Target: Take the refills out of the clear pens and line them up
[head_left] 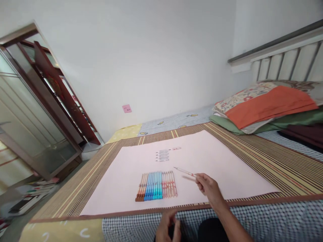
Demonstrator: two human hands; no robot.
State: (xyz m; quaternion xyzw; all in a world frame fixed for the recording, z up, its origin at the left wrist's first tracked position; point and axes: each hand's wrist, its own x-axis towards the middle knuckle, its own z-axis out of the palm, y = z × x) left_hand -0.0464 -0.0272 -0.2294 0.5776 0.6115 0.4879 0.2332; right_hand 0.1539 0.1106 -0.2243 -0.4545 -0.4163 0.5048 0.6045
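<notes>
My right hand [208,189] is closed on a slim clear pen [184,171] with red marks, held above the pale pink sheet [202,154], its tip pointing to the far left. Low in the view, near the bed's front edge, my left hand [168,226] rests with loosely curled fingers; a gap shows between thumb and fingers, and nothing is seen in it. Side by side on the sheet lie several pens: brown-ended ones [141,188], blue ones [153,185] and red-patterned ones [169,185]. Farther back, several clear pens or refills [163,155] lie crosswise, a red-marked piece [176,148] beside them.
A striped mat [242,148] lies under the sheet on the bed. Stacked pillows [267,104] stand at the right by the headboard [287,62]. A pink note [127,108] is on the wall. At the left are an open doorway and a glass-panelled door [35,117].
</notes>
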